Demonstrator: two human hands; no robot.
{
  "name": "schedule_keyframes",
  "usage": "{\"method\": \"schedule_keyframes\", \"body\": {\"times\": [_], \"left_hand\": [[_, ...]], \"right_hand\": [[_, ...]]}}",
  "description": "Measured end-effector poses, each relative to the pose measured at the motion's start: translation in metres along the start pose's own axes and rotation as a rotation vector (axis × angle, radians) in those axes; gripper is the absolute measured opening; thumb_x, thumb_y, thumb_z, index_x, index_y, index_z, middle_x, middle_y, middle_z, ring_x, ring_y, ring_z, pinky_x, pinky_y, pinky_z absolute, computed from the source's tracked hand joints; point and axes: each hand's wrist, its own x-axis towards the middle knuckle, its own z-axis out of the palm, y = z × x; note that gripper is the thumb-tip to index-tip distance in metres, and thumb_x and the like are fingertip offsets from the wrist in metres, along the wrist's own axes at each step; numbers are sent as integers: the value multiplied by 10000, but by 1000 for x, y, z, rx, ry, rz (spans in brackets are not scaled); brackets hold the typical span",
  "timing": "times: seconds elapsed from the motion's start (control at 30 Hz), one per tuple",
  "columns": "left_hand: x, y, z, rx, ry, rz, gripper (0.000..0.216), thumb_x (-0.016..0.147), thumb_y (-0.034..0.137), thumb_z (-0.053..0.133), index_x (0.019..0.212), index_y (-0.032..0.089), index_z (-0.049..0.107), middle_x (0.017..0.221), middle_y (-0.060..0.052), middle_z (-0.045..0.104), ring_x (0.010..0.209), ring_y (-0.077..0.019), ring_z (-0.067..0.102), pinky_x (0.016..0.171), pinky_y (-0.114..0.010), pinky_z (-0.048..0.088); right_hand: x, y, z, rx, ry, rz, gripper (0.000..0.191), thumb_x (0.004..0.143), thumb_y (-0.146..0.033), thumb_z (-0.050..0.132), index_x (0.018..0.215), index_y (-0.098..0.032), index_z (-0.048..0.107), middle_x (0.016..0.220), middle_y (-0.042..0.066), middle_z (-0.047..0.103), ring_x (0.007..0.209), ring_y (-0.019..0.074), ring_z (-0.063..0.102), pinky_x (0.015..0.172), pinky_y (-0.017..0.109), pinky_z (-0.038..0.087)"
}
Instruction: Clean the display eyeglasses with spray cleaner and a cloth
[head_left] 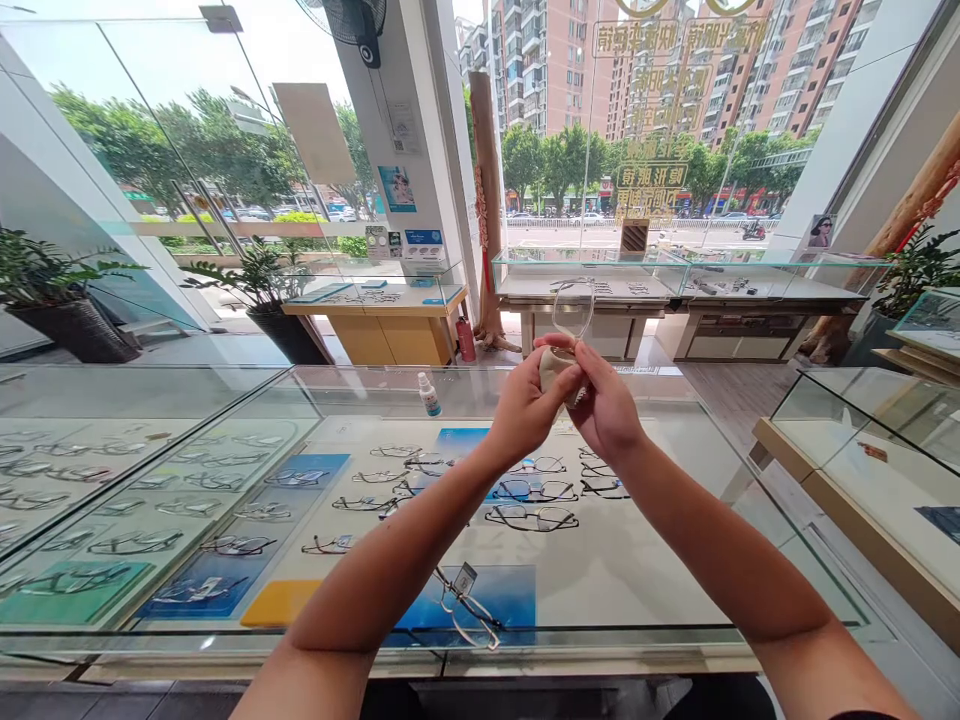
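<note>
Both my hands are raised together above a glass display counter (645,590). My left hand (525,405) is closed around a pale cleaning cloth (553,366) and one end of a pair of clear-framed glasses (574,306). My right hand (606,405) pinches the same cloth and glasses from the other side. One clear lens sticks up above my fingers. A second pair of thin metal glasses with a price tag (466,600) lies on the glass top near my left forearm.
Rows of glasses (525,490) lie inside the counter below. A small spray bottle (429,394) stands on the counter's far side. More glass cases stand left, right (862,450) and by the window (592,275). Potted plants (277,300) and a red extinguisher (466,340) are on the floor.
</note>
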Motion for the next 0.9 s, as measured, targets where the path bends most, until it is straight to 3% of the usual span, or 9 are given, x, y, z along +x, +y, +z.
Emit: {"method": "schedule_keyframes", "body": {"times": [0.17, 0.27, 0.4, 0.53, 0.6, 0.77, 0.9], "left_hand": [[-4, 3, 4, 5, 107, 38, 507, 985, 712, 742, 958, 206, 747, 719, 12, 633, 655, -130, 506, 631, -290, 430], [-4, 6, 4, -8, 125, 41, 607, 974, 798, 693, 830, 208, 683, 677, 17, 555, 639, -130, 461, 599, -293, 396], [1, 13, -6, -54, -61, -33, 662, 964, 829, 677, 742, 210, 599, 669, 10, 507, 637, -133, 424, 585, -301, 368], [7, 21, -23, -143, -331, -108, 544, 982, 726, 736, 839, 204, 679, 735, -5, 539, 655, -133, 438, 595, -300, 378], [8, 22, -29, -163, -405, -141, 466, 975, 663, 779, 930, 203, 727, 807, -27, 595, 698, -146, 498, 622, -303, 418], [5, 17, -28, -161, -390, -140, 396, 944, 563, 847, 1072, 200, 756, 925, -55, 682, 776, -162, 587, 664, -298, 480], [2, 13, -20, -96, -311, -104, 384, 938, 532, 861, 1057, 187, 742, 897, -46, 701, 758, -149, 609, 663, -284, 502]], "right_hand": [[-6, -1, 7, -82, -43, -30, 444, 986, -694, 636, 1152, -318, 803, 1281, 73, 761, 1165, 247, 705, 949, 386, 606], [-6, -4, 5, -119, -62, -34, 455, 986, -706, 638, 1149, -318, 812, 1166, 81, 759, 1091, 253, 702, 883, 398, 600], [-4, -13, 0, -89, -35, -12, 418, 956, -677, 705, 1103, -307, 832, 1026, 68, 750, 977, 241, 686, 820, 387, 580], [-3, -22, -5, -4, -29, -25, 322, 943, -592, 755, 1049, -302, 846, 1051, 57, 780, 967, 224, 684, 884, 386, 597], [-3, -24, -6, 3, -36, 5, 326, 963, -587, 734, 1073, -301, 843, 1044, 59, 785, 966, 230, 692, 894, 401, 603], [-2, -21, -9, -30, -23, 19, 347, 986, -611, 712, 1110, -306, 822, 1069, 64, 775, 974, 237, 691, 894, 412, 602], [-3, -19, -8, 17, -7, 22, 345, 960, -614, 761, 1091, -304, 832, 1111, 59, 786, 987, 224, 694, 856, 373, 612]]}}
